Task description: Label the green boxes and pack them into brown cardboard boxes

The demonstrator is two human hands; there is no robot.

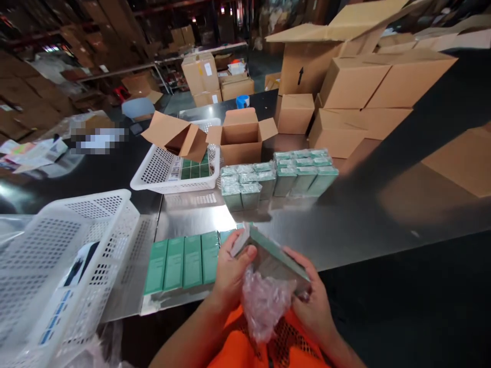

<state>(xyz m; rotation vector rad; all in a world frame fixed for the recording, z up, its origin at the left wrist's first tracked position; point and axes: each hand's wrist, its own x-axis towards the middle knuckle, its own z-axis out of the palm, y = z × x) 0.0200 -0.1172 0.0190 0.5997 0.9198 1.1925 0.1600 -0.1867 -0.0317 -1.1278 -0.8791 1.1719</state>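
Between my two hands, in front of my body, is a green box [272,250], tilted, with crumpled clear plastic wrap [264,306] hanging below it. My left hand [232,271] grips its upper left end, the thumb on the near face. At the lower right end, my right hand [312,296] is wrapped round the box. Several flat green boxes [183,260] lie in a row on the metal table, just left of my left hand. Farther back stand upright green boxes in clear wrap, one group [245,184] left of another [305,174].
An open carton [241,148] stands behind the wrapped boxes. A white basket [153,168] holds green boxes and a tilted carton [180,138]. Another white basket [115,220] is at the near left. Brown cartons [353,82] are stacked at the back right; blue tape [242,101] lies farther back.
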